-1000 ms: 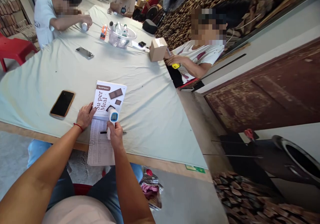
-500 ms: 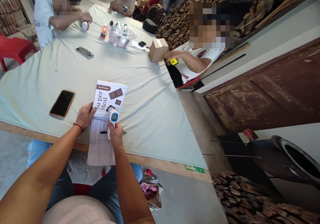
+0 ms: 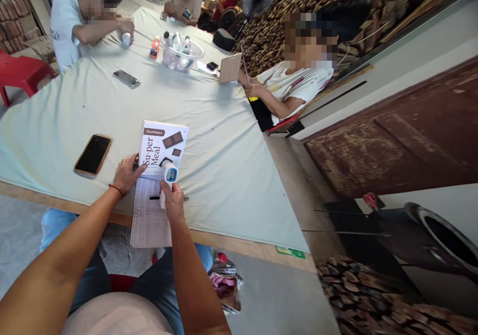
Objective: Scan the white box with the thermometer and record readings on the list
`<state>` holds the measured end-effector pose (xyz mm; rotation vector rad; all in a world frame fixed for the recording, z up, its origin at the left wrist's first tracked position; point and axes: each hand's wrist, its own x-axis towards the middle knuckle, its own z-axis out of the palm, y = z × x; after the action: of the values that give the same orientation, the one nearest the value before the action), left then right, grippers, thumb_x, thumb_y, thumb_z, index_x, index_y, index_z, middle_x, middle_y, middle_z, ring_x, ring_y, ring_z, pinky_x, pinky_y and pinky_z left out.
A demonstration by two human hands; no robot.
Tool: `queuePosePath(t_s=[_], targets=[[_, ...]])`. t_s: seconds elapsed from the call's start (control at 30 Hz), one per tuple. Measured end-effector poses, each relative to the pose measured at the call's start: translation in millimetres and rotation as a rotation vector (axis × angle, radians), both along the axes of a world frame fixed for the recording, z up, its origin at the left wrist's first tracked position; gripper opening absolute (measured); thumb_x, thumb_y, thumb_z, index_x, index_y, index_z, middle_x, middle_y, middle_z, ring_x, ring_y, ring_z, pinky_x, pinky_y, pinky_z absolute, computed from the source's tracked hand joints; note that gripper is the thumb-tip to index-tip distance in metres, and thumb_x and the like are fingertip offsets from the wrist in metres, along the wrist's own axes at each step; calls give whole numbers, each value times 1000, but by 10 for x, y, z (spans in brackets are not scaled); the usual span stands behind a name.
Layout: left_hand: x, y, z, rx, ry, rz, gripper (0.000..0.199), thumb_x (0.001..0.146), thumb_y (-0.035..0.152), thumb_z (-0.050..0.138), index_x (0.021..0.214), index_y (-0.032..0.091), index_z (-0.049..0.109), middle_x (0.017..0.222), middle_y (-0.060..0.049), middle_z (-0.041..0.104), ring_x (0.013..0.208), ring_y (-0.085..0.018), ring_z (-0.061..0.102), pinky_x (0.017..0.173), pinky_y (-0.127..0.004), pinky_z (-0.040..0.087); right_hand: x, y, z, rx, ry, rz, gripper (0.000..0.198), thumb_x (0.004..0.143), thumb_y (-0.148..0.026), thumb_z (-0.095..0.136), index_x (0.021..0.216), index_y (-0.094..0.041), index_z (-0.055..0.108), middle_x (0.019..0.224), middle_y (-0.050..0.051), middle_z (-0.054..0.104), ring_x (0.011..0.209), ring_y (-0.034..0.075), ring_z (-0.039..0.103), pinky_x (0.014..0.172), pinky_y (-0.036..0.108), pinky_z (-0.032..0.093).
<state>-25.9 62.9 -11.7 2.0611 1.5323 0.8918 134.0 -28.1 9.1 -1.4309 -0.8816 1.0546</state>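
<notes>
My right hand is closed round the grip of a white infrared thermometer with a blue-rimmed screen. The thermometer stands over the lower part of a white Su-per Meal box, printed with brown chocolate pieces. My left hand grips that box at its lower left, thumb on the front and the other fingers along the side, partly hidden. Under the box lies a sheet of handwritten paper that hangs over the table edge. A black pen rests across the sheet, partly behind my right hand.
A phone lies left of my hands on the cloth-covered table; another phone is farther back. A plastic basin holds bottles. At right, a person holds a cardboard box and a yellow tape measure. Others sit at the far side.
The Su-per Meal box has tilted slightly, and the thermometer's screen looks brighter. Across the table, the person at right has turned the cardboard box and holds the tape up beside it.
</notes>
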Motion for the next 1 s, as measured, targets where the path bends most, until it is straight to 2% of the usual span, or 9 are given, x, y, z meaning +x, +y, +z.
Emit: queuePosePath(t_s=[0.13,0.27,0.5,0.67,0.8,0.9,1.0], targets=[[-19,-24,28,15,12,-40,54,89,56,54,128,17,55,115,-11,68,109,-28,60,99,-44,44,16,-103,140,-8,59,-12,36,72,-53,61,83,-19,60,65,-5,47,63,12,41,60,25,38],[-32,-24,19,3,29,-53,59,89,56,54,132,15,52,121,-13,66,114,-30,58,104,-46,42,149,-307,311,10,-6,-80,35,75,-53,60,83,-19,59,68,-4,50,66,13,43,61,25,39],[-53,28,-57,37,2,-49,67,86,50,58,143,17,42,129,-14,62,120,-32,55,106,-49,41,634,-666,560,-22,-26,-423,43,65,-58,72,75,-18,59,63,-5,49,61,12,43,58,25,37],[-64,47,-42,63,-1,-67,71,84,49,60,144,16,40,131,-15,61,122,-32,53,107,-50,42,840,-808,669,23,-50,-485,47,67,-61,71,83,-17,65,68,-2,57,66,14,51,62,28,42],[-66,49,-5,62,19,-82,69,84,47,59,142,14,41,131,-16,60,123,-32,52,107,-50,42,985,-795,543,5,-155,-453,49,71,-62,67,86,-16,66,69,-1,57,66,14,51,63,28,42],[-67,52,6,58,38,-87,71,83,46,61,143,15,40,134,-16,58,125,-33,51,108,-51,41,1125,-706,299,-52,-453,-390,47,73,-58,64,95,-17,69,80,2,60,74,18,53,68,30,44],[-62,45,3,33,66,-81,71,81,46,64,142,15,41,137,-16,56,129,-34,49,110,-51,40,1239,-626,34,-200,-798,-343,42,76,-47,62,106,-19,70,100,10,61,89,24,57,75,34,45]])
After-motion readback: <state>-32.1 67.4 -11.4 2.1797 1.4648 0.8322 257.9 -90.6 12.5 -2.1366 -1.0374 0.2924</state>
